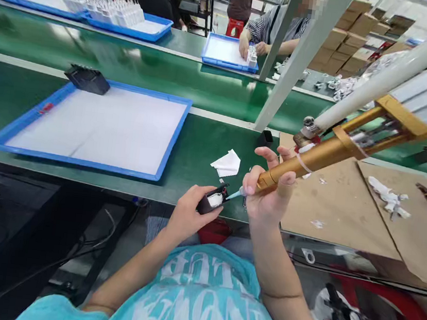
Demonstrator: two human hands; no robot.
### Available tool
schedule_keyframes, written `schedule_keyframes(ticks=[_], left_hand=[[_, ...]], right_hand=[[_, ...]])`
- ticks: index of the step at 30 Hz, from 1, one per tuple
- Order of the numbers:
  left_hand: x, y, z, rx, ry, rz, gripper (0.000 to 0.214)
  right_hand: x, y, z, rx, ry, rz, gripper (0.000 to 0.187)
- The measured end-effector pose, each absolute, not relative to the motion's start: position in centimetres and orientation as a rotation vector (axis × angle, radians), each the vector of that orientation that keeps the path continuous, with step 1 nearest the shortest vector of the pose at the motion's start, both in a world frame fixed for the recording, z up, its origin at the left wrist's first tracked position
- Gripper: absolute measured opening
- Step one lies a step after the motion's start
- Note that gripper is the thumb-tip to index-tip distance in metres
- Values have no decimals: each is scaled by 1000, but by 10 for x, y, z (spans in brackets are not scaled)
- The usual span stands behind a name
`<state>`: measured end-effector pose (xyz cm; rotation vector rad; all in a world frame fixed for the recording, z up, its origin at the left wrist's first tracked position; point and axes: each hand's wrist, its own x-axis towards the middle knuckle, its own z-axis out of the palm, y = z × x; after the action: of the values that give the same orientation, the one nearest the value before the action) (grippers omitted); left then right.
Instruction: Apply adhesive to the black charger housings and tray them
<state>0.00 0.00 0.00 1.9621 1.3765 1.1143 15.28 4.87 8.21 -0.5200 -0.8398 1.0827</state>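
Note:
My left hand (188, 214) is closed around a small black housing (212, 201) with white paste inside, held at the near edge of the green bench. My right hand (270, 190) grips the front of a gold-coloured dispensing gun (335, 149) that carries a white tube (396, 68). The gun's pale nozzle tip (233, 194) touches the open side of the housing.
A blue-rimmed white tray (23, 121) lies at the left with a black part (87, 79) on its far corner. White tissue (227, 163) and a small black piece (265, 137) lie ahead. Brown cardboard (347, 213) covers the right. Other people work across the conveyor (151, 64).

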Motion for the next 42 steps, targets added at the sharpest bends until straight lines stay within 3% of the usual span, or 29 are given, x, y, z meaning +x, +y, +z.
schedule_keyframes(ticks=[10,19,32,42], left_hand=[[-1,-2,6,1975,1370,1113,31],[1,-2,1,1947,1398,1107,31],[16,5,-7,1841,1414,1077,32],[27,7,-5,1938,1309,1343,35]], right_hand=[[151,46,78,-492,-874,1079,30],[147,46,81,-519,-882,1054,40],[140,49,83,-508,-869,1061,40],[136,46,85,-522,-887,1102,38]])
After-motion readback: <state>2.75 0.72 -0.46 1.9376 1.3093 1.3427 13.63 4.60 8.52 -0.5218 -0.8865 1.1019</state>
